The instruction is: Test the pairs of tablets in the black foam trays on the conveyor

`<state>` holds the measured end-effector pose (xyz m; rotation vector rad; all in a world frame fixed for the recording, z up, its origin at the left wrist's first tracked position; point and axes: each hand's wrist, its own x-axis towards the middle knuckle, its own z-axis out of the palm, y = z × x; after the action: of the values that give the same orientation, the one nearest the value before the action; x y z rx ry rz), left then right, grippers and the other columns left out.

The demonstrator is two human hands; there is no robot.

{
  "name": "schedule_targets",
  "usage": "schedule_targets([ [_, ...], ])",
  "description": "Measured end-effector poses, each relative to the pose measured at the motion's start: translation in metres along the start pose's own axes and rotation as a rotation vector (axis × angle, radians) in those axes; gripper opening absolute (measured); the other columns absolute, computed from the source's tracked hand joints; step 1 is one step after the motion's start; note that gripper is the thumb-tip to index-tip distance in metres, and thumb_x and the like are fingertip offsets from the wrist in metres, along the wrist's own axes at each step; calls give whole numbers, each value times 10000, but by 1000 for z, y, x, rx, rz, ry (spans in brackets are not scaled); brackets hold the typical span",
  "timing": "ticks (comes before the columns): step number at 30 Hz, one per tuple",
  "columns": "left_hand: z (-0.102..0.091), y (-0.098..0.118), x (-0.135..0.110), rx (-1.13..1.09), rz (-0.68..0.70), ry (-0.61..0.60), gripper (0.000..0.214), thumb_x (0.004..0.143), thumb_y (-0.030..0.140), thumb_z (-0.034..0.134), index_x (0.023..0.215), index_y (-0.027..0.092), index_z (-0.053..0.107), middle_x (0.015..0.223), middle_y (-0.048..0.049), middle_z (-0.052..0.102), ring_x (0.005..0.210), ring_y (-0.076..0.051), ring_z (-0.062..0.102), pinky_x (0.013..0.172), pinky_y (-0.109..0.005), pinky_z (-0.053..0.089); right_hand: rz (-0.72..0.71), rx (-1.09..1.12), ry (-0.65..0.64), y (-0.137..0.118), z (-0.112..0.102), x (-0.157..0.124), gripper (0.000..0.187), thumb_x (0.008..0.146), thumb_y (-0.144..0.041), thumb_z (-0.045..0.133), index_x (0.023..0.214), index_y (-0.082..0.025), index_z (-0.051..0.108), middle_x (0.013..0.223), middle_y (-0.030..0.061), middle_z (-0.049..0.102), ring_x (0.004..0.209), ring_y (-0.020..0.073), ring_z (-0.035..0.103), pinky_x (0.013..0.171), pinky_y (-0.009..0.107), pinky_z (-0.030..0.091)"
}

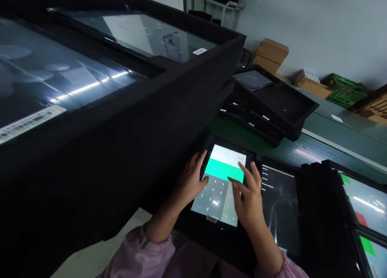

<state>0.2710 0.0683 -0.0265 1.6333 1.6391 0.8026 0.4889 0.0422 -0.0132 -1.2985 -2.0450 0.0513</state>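
Looking from my left, two big black-framed screens (75, 84) fill that side, with a barcode label (30, 123) on the nearer one, its print too slanted to read. My left hand (190, 179) is an open grip at the left edge of a black tablet (216, 185). My right hand (246, 201), also open and holding nothing, curves over the tablet's green band. The tablet lies with its long axis pointing away from me. Its keypad shows 0, 1, 2, 5, 6, 8 and 9, and my right hand hides other keys. Just right, a second tablet (279, 201) shows a menu too small to read. Beyond, stacked tablets (256, 113) sit on a green tabletop (298, 149), near cardboard boxes (270, 56) and a green crate (344, 92). At far right, the frame cuts off more tablets (365, 201).
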Motion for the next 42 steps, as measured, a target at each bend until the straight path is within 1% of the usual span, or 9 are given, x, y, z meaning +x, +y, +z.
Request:
schedule_targets([
  [5,-5,1,-4,-109,-8,-16,855,913,277,591,1697,161,271,1760,-209,308,1636,-340,306,1322,-559,300,189,-71,91,21,-7,-6,367,1079,-324,509,976,-241,852,1507,114,624,1586,423,313,1123,732,501],
  [9,-3,-1,-5,-168,-15,35,786,917,307,577,1662,196,353,1737,-180,376,1616,-330,356,1309,-549,337,159,-79,37,18,-2,-3,364,1073,-310,514,963,-228,851,1558,114,580,1615,429,250,1174,739,454],
  [14,-2,0,-4,-183,-43,71,740,924,320,545,1628,144,399,1717,-194,408,1604,-322,382,1313,-525,344,69,-74,-12,14,2,1,342,1076,-277,504,1155,-240,835,1623,111,517,1644,431,175,1194,739,433],
  [19,0,3,-3,-158,-30,89,689,933,326,531,1594,151,443,1683,-188,466,1580,-315,428,1303,-512,371,170,-96,56,19,1,-2,377,1077,-290,502,944,-214,847,1527,135,603,1619,424,242,1183,741,443],
  [25,1,-1,-1,-141,-28,127,670,948,368,531,1578,149,465,1663,-195,491,1559,-328,459,1278,-519,409,90,-81,-11,13,0,0,346,1078,-268,497,1155,-249,833,1637,105,505,1650,400,160,1186,691,464],
  [31,2,0,-2,-151,-48,139,676,952,402,538,1580,161,471,1651,-192,509,1545,-325,481,1266,-509,426,206,-212,197,74,-47,-29,473,1078,-486,487,931,-226,855,1496,144,623,1591,441,273,1171,770,402],
  [34,5,-5,0,-136,-57,158,686,932,395,564,1572,158,488,1647,-196,513,1548,-330,476,1279,-526,397,249,-262,202,107,-63,-47,537,1070,-568,459,978,-220,857,1524,163,586,1597,473,232,1174,809,353],
  [38,-3,-12,13,-153,-148,129,716,912,448,644,1564,184,511,1664,-197,492,1557,-344,460,1285,-537,372,234,-250,189,115,-63,-53,526,1085,-550,422,1081,-249,852,1581,142,532,1615,450,201,1212,807,292],
  [42,-16,-2,39,-125,-209,29,633,913,409,662,1499,180,588,1624,-198,541,1527,-337,504,1276,-503,385,278,-209,249,108,-63,-48,540,1079,-580,430,1056,-243,852,1510,143,607,1593,442,270,1184,773,360],
])
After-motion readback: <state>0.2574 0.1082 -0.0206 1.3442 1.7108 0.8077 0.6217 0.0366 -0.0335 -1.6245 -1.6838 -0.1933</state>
